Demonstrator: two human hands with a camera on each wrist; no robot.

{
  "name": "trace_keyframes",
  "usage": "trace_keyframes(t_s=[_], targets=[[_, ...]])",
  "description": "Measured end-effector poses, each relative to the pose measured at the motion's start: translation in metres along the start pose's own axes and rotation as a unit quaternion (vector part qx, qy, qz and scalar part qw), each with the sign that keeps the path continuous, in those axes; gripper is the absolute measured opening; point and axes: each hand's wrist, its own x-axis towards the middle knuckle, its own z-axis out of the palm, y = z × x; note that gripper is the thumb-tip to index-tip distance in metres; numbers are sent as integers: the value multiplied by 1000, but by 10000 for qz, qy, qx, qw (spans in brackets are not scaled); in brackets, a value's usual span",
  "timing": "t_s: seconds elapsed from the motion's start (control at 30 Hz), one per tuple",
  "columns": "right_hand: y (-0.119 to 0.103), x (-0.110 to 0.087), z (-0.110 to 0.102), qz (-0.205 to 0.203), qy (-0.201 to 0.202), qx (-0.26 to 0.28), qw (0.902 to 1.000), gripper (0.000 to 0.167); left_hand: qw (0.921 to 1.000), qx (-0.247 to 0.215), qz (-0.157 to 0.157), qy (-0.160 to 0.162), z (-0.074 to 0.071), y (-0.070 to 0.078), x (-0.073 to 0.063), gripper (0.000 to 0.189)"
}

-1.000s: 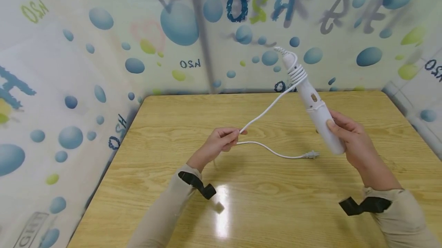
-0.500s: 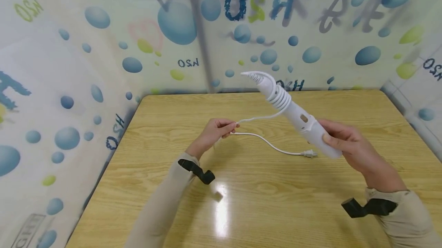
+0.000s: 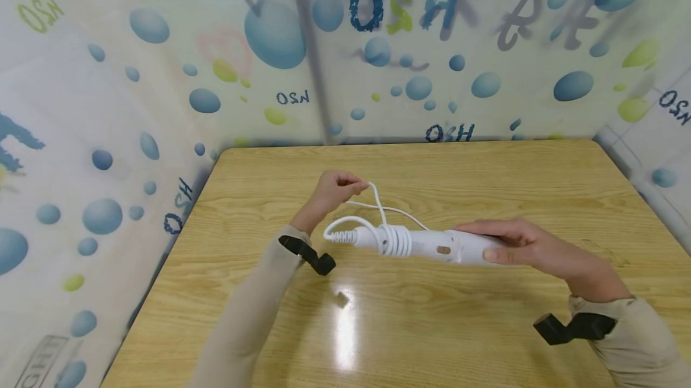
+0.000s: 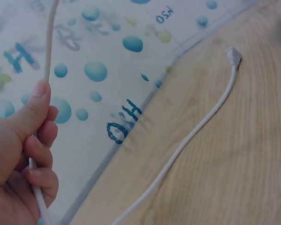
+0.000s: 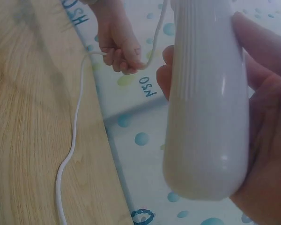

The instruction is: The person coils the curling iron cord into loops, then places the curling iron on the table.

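My right hand (image 3: 531,247) grips the thick end of a white corded handheld appliance (image 3: 426,244), fingers and thumb around its smooth rounded body. It lies about level above the table, its cord end pointing left. Several turns of white power cord (image 3: 380,205) wrap the narrower part near the ribbed cord outlet. My left hand (image 3: 335,191) pinches the cord between thumb and fingers, just beyond the wound part. From there the free length runs over the table to a plug (image 4: 233,56), which the appliance hides in the head view.
The wooden table (image 3: 259,196) reaches back to a wall (image 3: 459,28) printed with blue bubbles and letters. Another printed wall (image 3: 70,136) stands along the left. Each wrist carries a black strap mount (image 3: 308,256).
The appliance has swung down from steeply upright to nearly level, its cord end moving left and toward me. My left hand has shifted slightly up and away, the cord still in its fingers.
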Motion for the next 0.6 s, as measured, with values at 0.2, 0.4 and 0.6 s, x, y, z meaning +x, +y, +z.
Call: trace_keyframes(t_s=[0.2,0.4,0.6], targets=[[5,3,1,272,-378,-310,9984,46,9987,231,436,-110,-6,10,6,19],[9,8,2,512,-667,-572,9948,45,9941,448,895,-424,-15,27,10,15],[15,11,4,777,-784,-962,9892,41,9877,575,1297,-660,-23,51,7,14]])
